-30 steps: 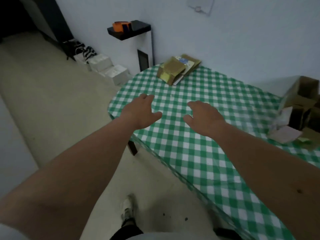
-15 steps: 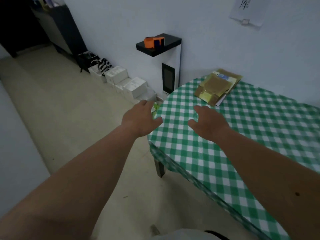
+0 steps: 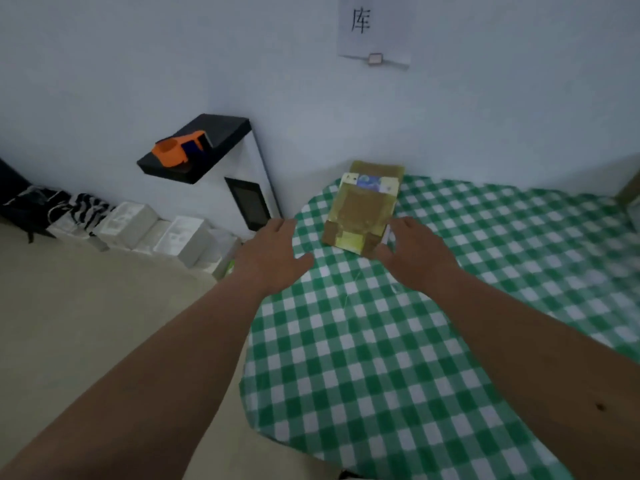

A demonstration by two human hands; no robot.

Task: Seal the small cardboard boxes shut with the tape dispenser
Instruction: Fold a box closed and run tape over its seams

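While both arms reach forward over the table point(image 3: 381, 358), the fingers of each hand lie loosely extended and hold nothing. The left hand point(image 3: 273, 252) hovers at the table's rounded left edge, its fingers pointing at the wall; the right hand point(image 3: 414, 252) sits just beside the near right corner of the flattened cardboard boxes point(image 3: 363, 207), and whether it touches them cannot be told. These boxes lie in a small stack near the far edge of the table, close to the wall, brown and yellowish, with a printed card partly showing between them. The tape dispenser point(image 3: 178, 152), orange with a dark part, rests on a black shelf top point(image 3: 204, 143) of a white unit standing against the wall, well apart from the table and to the left of both hands.

Between the hands the checked cloth lies bare, and open cloth runs toward the viewer and to the right. Left of the table edge the floor point(image 3: 86, 323) is open.

A brown box corner at the right border is cut off. The whole view is dim and soft, so the print on the card is unreadable. White boxes point(image 3: 166, 233) line the wall base, with a striped item beside them hard to make out.

A green-and-white checked cloth covers the table. The wall is pale, with a paper sign point(image 3: 374, 29) bearing one character.
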